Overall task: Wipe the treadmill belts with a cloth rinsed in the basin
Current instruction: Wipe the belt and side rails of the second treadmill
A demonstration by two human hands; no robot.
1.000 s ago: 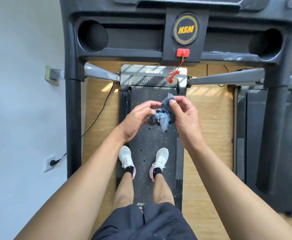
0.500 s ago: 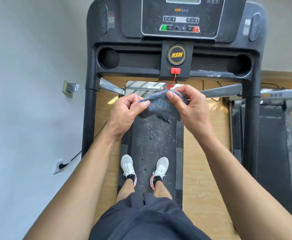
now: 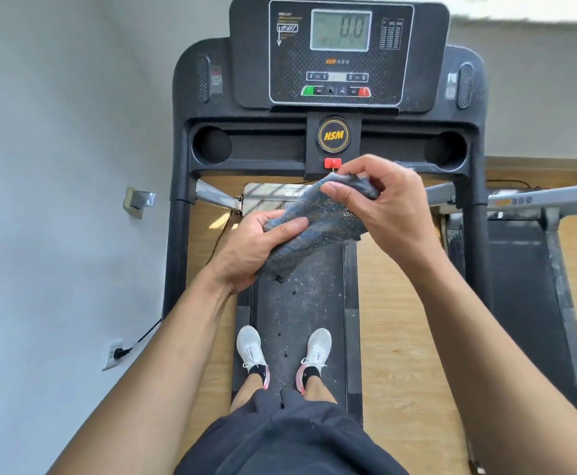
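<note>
Cloth (image 3: 317, 228): grey-blue, knitted, stretched slantwise between my two hands, in the air above the front of the belt and below the console.

My left hand (image 3: 252, 248): grips the cloth's lower end, thumb laid on top, fingers curled beneath.

My right hand (image 3: 389, 207): pinches the upper end between thumb and bent fingers, just under the red safety key (image 3: 332, 163).

Treadmill belt (image 3: 300, 313): black, flecked with pale dust. My white shoes (image 3: 251, 347) stand on it, one toward each edge.

Console (image 3: 340, 53): display reads 0.0.

Second treadmill (image 3: 520, 286): on the wooden floor (image 3: 393, 337) to my right.

Wall socket (image 3: 112, 354): at left, one black plug in it.
</note>
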